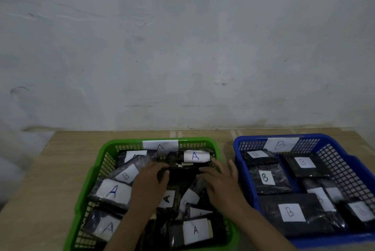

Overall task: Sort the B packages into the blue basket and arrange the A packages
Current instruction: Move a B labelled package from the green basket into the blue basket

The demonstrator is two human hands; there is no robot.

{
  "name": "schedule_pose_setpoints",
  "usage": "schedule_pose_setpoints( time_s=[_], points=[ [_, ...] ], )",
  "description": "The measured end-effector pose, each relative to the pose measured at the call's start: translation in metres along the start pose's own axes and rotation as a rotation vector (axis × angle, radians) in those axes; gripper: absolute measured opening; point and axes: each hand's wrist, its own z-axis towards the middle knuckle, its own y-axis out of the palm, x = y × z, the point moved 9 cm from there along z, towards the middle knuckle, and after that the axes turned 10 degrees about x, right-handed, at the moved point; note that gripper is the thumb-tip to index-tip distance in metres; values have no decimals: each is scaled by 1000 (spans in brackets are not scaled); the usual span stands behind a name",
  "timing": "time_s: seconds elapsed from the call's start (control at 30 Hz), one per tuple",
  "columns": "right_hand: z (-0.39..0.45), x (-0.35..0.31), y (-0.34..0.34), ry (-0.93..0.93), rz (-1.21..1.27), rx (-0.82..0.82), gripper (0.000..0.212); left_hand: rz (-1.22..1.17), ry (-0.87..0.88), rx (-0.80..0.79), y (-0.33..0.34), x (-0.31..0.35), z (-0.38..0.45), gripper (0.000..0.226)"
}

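A green basket point(95, 171) tagged A holds several black packages with white labels, most marked A point(112, 192). One marked B point(126, 173) lies at its left, just left of my left hand. Both hands are inside this basket on a dark package point(182, 175) in the middle. My left hand point(151, 177) curls its thumb and fingers round the package's left end. My right hand point(220, 179) rests on its right end with fingers spread; its grip is hidden. A blue basket point(345, 161) tagged B at the right holds several B packages point(291, 213).
Both baskets stand side by side on a light wooden table point(50, 169), close to a grey wall point(182, 47). Bare tabletop shows left of the green basket and in the narrow strip behind both baskets.
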Motion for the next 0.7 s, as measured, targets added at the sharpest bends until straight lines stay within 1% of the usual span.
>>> schedule_pose_setpoints(
  time_s=[0.1,0.17,0.27,0.37,0.5,0.6,0.7],
  points=[
    [-3,-6,21,-68,-34,-228,47,6,5,-23,-7,-6,-16,19],
    [-4,-6,30,-88,-85,-355,55,29,44,-41,-8,-3,-24,21],
    [-3,-7,37,-175,-261,-465,68,109,130,-119,1,4,-32,25],
    [0,-11,40,-271,-402,-454,74,160,148,-138,4,4,-34,26],
    [4,-14,38,-303,-410,-393,75,148,161,-100,-1,3,-34,22],
    [8,-17,33,-305,-407,-342,65,155,156,-87,-4,1,-35,22],
    [8,-18,31,-290,-375,-352,52,167,167,-98,-5,2,-36,21]
  ],
)
